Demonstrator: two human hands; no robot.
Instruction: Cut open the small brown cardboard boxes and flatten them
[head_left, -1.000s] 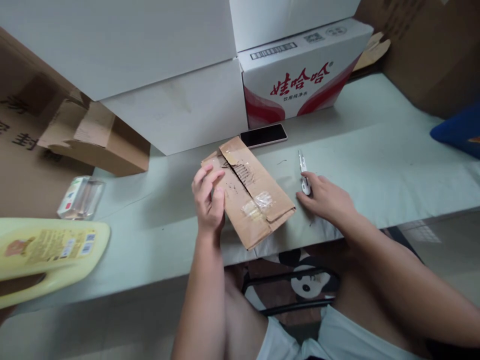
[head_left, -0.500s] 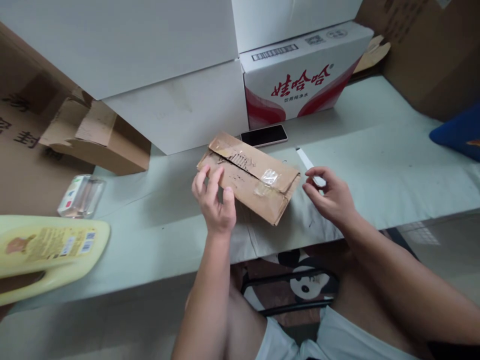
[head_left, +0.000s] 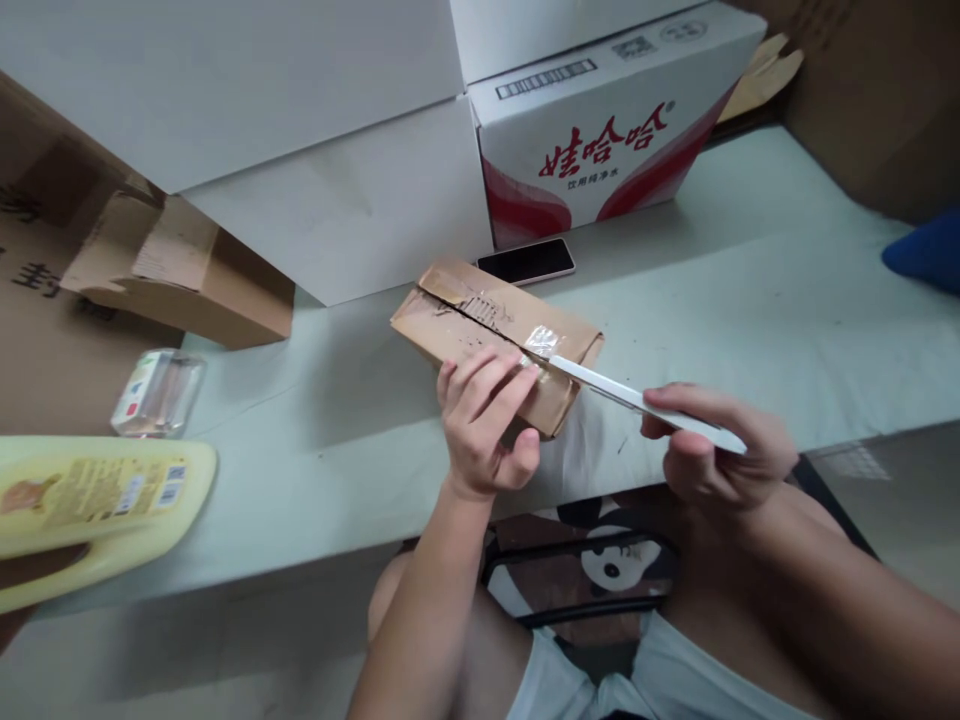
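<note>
A small brown cardboard box [head_left: 472, 318] lies on the cloth-covered table, with a seam along its top and clear tape at its right part. My left hand [head_left: 487, 425] is open, its extended fingers resting over the box's near edge and the thumb apart from it. My right hand [head_left: 727, 450] grips a slim white utility knife [head_left: 622, 388]. The knife points left, and its tip is at the taped end of the seam; whether it touches the tape I cannot tell.
A black-screened phone [head_left: 526, 261] lies behind the box, before a red-and-white carton [head_left: 600, 150] and large white boxes [head_left: 337, 210]. To the left are an opened brown carton [head_left: 247, 290], a clear plastic pack [head_left: 159, 393] and a yellow jug [head_left: 172, 510]. A blue object [head_left: 926, 250] is at right.
My left hand has slid right along the box towards its taped part. My right hand has turned the knife to point left and brought its tip to the tape.
</note>
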